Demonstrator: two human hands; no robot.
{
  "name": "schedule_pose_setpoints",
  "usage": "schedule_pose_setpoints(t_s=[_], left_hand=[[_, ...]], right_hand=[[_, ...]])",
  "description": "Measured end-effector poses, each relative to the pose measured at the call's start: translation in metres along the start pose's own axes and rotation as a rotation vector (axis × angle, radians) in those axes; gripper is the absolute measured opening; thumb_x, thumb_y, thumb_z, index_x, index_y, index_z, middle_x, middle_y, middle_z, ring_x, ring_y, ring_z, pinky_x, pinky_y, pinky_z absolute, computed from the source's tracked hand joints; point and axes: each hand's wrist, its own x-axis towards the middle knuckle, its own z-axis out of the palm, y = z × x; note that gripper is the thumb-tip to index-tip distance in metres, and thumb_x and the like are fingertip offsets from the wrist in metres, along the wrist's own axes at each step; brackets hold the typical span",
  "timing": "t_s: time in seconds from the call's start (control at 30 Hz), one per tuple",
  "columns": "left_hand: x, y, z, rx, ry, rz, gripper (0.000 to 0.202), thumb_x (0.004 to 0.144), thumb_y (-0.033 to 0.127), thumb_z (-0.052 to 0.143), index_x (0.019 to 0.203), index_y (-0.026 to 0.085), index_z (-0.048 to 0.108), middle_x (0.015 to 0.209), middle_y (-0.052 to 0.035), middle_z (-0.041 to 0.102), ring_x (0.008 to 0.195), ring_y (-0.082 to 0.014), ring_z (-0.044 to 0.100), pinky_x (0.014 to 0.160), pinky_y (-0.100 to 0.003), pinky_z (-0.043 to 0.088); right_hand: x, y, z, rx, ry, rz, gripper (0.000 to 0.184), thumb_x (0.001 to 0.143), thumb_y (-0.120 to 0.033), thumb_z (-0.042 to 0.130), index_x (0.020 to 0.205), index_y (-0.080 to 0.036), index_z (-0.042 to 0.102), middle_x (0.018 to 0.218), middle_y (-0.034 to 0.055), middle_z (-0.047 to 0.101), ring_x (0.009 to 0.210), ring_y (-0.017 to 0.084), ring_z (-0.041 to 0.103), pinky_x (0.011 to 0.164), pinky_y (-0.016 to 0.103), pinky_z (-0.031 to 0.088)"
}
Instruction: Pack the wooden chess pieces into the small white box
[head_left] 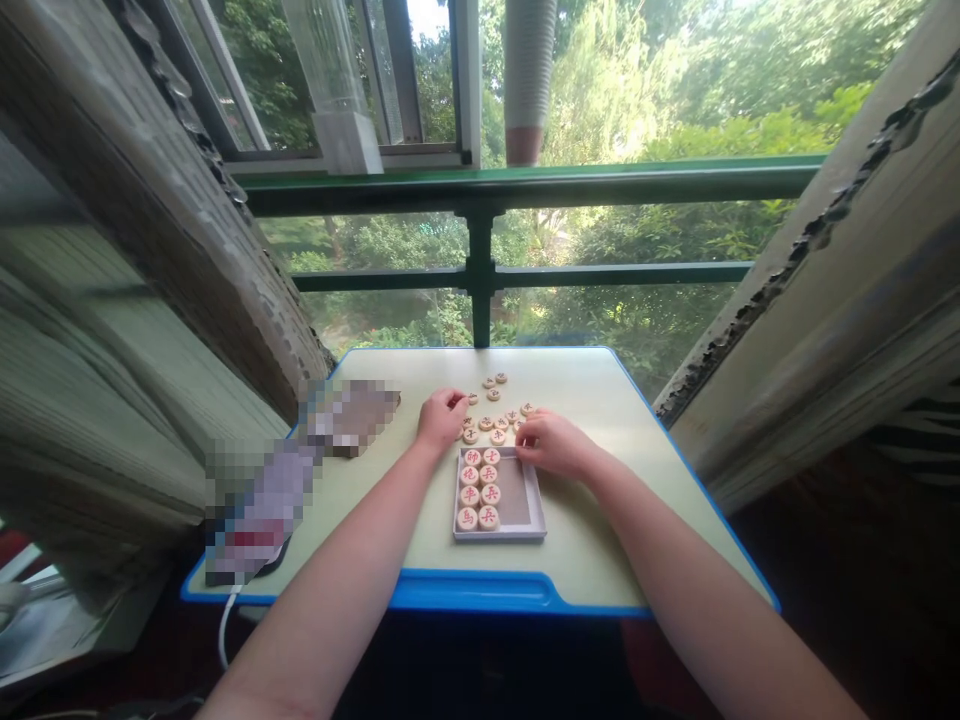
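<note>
A shallow white box (pixel 529 515) lies on the pale table (pixel 600 540), with several round wooden chess pieces (pixel 480 487) with red characters lined up in two columns on its left side. More loose pieces (pixel 495 402) lie scattered just beyond the box. My left hand (pixel 441 416) rests among the loose pieces with fingers curled, pinching at one. My right hand (pixel 550 441) sits at the box's far right corner, fingers bent down onto the pieces near the box's rim; what they grip is hidden.
The table has a blue rim (pixel 480 592) and stands against a green railing (pixel 480 270) at an open window. Blurred-out objects (pixel 300 460) lie at the table's left, with a white cable (pixel 225 625) hanging off the edge. Curtains hang on both sides.
</note>
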Motion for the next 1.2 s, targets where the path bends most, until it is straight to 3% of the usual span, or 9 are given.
schedule_pose_setpoints(t_s=[0.17,0.3,0.37,0.47,0.6,0.73,0.83,0.97,1.2], left_hand=[[-0.001,0.002,-0.001,0.027,-0.016,0.014,0.018,0.075,0.028,0.054,0.073,0.015,0.066,0.075,-0.0042,0.065,0.070,-0.0139,0.059,0.066,-0.023,0.045],[-0.002,0.003,-0.002,0.032,-0.008,0.025,0.017,0.076,0.027,0.053,0.072,0.015,0.066,0.077,-0.0042,0.065,0.071,-0.0134,0.059,0.068,-0.023,0.045],[-0.002,0.003,-0.001,0.024,-0.008,0.027,0.018,0.076,0.027,0.053,0.073,0.015,0.066,0.078,-0.0042,0.065,0.071,-0.0132,0.059,0.068,-0.022,0.045],[-0.002,0.001,0.000,0.020,-0.013,0.035,0.018,0.076,0.028,0.053,0.074,0.016,0.066,0.078,-0.0037,0.065,0.070,-0.0130,0.059,0.068,-0.022,0.045],[-0.002,0.001,0.000,-0.004,-0.015,0.042,0.019,0.075,0.028,0.052,0.073,0.016,0.066,0.077,-0.0034,0.064,0.068,-0.0127,0.059,0.067,-0.022,0.045],[-0.002,0.002,-0.001,-0.004,-0.010,0.048,0.019,0.075,0.028,0.052,0.071,0.015,0.066,0.075,-0.0042,0.064,0.067,-0.0131,0.059,0.067,-0.023,0.045],[-0.001,0.000,0.000,0.012,-0.017,0.054,0.019,0.075,0.028,0.052,0.071,0.015,0.066,0.075,-0.0045,0.065,0.068,-0.0138,0.058,0.066,-0.024,0.044],[0.001,-0.003,0.002,0.021,-0.032,0.065,0.020,0.075,0.029,0.052,0.073,0.016,0.067,0.077,-0.0050,0.066,0.068,-0.0139,0.058,0.066,-0.024,0.044],[0.001,-0.001,0.001,0.042,-0.055,0.045,0.020,0.075,0.029,0.053,0.074,0.016,0.068,0.077,-0.0054,0.067,0.067,-0.0139,0.058,0.064,-0.024,0.043]], right_hand=[[-0.003,0.007,-0.010,-0.026,0.071,0.004,0.012,0.073,-0.025,0.055,0.072,-0.020,0.066,0.071,0.0030,0.065,0.075,0.018,0.052,0.068,0.027,0.039],[-0.004,0.023,-0.018,-0.137,0.198,0.319,0.017,0.074,-0.022,0.049,0.076,-0.020,0.067,0.077,0.0047,0.066,0.074,0.018,0.054,0.064,0.027,0.036],[-0.006,0.028,-0.023,-0.164,0.116,0.475,0.016,0.072,-0.027,0.053,0.078,-0.020,0.066,0.074,0.0047,0.065,0.068,0.017,0.054,0.057,0.026,0.033],[-0.009,0.029,-0.029,-0.105,-0.049,0.533,0.024,0.069,-0.036,0.058,0.088,-0.021,0.065,0.072,0.0024,0.064,0.062,0.015,0.053,0.052,0.024,0.030],[-0.009,0.024,-0.027,-0.043,-0.120,0.478,0.032,0.069,-0.035,0.058,0.099,-0.022,0.061,0.076,0.0001,0.064,0.065,0.014,0.054,0.053,0.022,0.031],[-0.007,0.013,-0.021,-0.139,0.037,0.413,0.033,0.072,-0.028,0.055,0.104,-0.021,0.061,0.080,0.0019,0.062,0.068,0.014,0.052,0.056,0.023,0.032],[-0.006,-0.001,-0.015,-0.098,0.124,0.233,0.021,0.076,-0.024,0.052,0.092,-0.020,0.066,0.081,0.0027,0.060,0.066,0.012,0.051,0.060,0.023,0.035],[-0.004,-0.018,-0.005,-0.003,0.013,-0.041,0.012,0.074,-0.018,0.058,0.078,-0.019,0.069,0.074,0.0022,0.060,0.069,0.012,0.052,0.063,0.022,0.037],[-0.001,-0.020,0.007,-0.029,0.033,-0.116,0.010,0.073,-0.017,0.061,0.077,-0.018,0.070,0.072,0.0028,0.062,0.067,0.011,0.052,0.062,0.022,0.038]])
